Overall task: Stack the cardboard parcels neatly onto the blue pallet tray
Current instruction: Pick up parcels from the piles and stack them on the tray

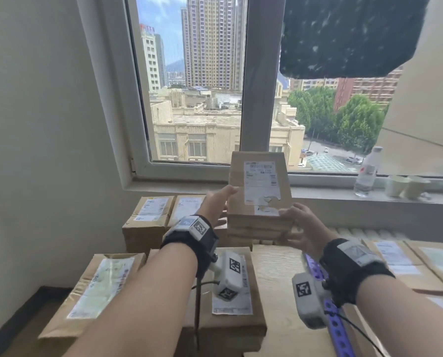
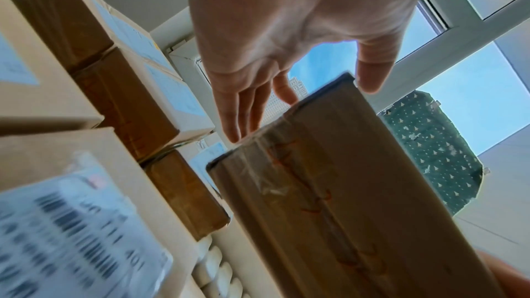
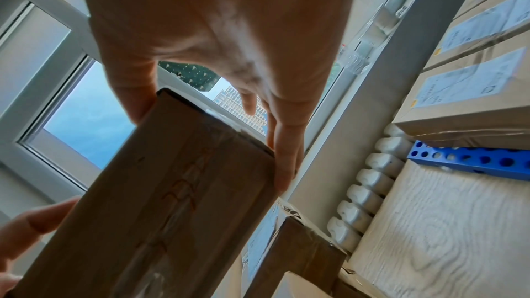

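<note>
The cardboard parcel point(image 1: 260, 194) is held in the air above the tabletop point(image 1: 279, 274), the left hand point(image 1: 219, 204) flat-fingered against one side, the right hand point(image 1: 301, 225) grasping the other with thumb on top. It could slip from that loose left-side press or land askew on the parcels already on the blue pallet tray point(image 3: 470, 162).

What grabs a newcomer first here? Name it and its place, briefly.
First, the brown cardboard parcel with a white shipping label, held up mid-frame before the window between the left hand and right hand. Then the labelled cardboard parcels piled below left, and the perforated blue pallet tray on the right, parcels stacked on it.
</note>
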